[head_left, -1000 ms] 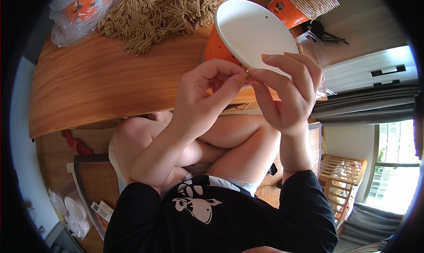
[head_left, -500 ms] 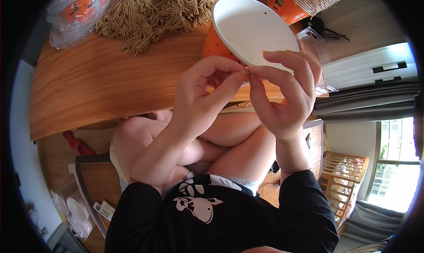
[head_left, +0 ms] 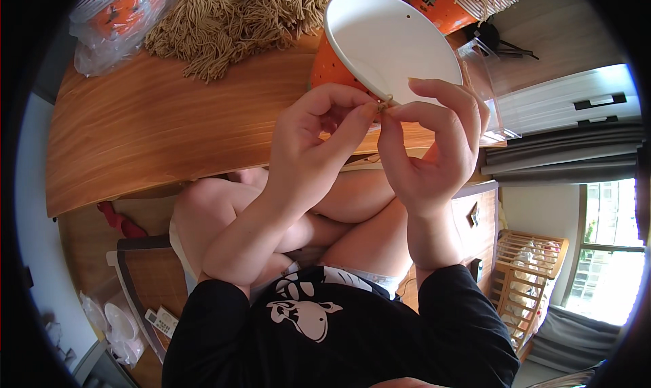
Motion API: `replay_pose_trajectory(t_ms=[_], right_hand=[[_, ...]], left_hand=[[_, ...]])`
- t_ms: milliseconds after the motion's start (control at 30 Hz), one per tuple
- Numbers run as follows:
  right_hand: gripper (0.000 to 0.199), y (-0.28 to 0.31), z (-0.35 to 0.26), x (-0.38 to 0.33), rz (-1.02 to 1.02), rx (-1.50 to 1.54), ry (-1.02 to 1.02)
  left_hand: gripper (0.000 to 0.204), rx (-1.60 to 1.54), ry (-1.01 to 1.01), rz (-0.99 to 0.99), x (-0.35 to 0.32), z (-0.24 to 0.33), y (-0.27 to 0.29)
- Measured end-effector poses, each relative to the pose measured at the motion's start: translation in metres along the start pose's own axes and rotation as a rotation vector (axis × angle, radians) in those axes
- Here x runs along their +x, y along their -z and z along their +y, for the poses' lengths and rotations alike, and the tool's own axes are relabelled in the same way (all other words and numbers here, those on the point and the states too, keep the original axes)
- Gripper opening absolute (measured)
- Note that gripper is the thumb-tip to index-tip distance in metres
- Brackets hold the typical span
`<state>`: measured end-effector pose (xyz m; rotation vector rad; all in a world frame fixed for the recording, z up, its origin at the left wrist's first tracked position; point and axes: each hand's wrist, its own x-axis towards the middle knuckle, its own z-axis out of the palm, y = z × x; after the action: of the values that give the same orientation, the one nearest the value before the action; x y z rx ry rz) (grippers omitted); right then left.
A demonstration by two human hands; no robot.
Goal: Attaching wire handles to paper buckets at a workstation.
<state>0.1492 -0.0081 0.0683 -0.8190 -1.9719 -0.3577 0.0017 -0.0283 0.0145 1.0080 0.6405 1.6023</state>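
Observation:
At the near rim of an orange paper bucket (head_left: 393,39) with a white inside, my two hands meet fingertip to fingertip. My left hand (head_left: 315,140) pinches a short bit of beige cord (head_left: 384,105) between thumb and forefinger. From the other side my right hand (head_left: 434,144) pinches the same cord, its other fingers curled loosely up. The cord looks knotted or looped there, but the fingertips cover most of it. The bucket lies tilted with its mouth toward me, and a small dark hole shows near its far rim.
A heap of beige cords (head_left: 230,25) lies on the wooden table (head_left: 156,137). Nested orange buckets stand at the back right (head_left: 454,5), and a plastic-wrapped stack (head_left: 125,18) at the back left. A clear plastic box (head_left: 491,96) sits right of the bucket.
My right hand has shifted slightly left and turned, its thumb and forefinger still at the cord. More of the cord shows between the fingertips now. My left hand has barely moved.

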Motion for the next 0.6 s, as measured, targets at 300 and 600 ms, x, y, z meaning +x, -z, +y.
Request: replay_pose_trajectory(t_ms=[300, 600], right_hand=[[0.025, 0.0030, -0.0008, -0.0030, 0.009, -0.122, 0.079], [0.024, 0.0040, -0.0033, -0.0028, 0.034, -0.096, 0.060]], left_hand=[[0.015, -0.049, 0.008, 0.038, -0.0007, -0.0006, -0.0048], [0.014, -0.029, 0.005, 0.047, -0.0010, -0.0033, -0.0049]])
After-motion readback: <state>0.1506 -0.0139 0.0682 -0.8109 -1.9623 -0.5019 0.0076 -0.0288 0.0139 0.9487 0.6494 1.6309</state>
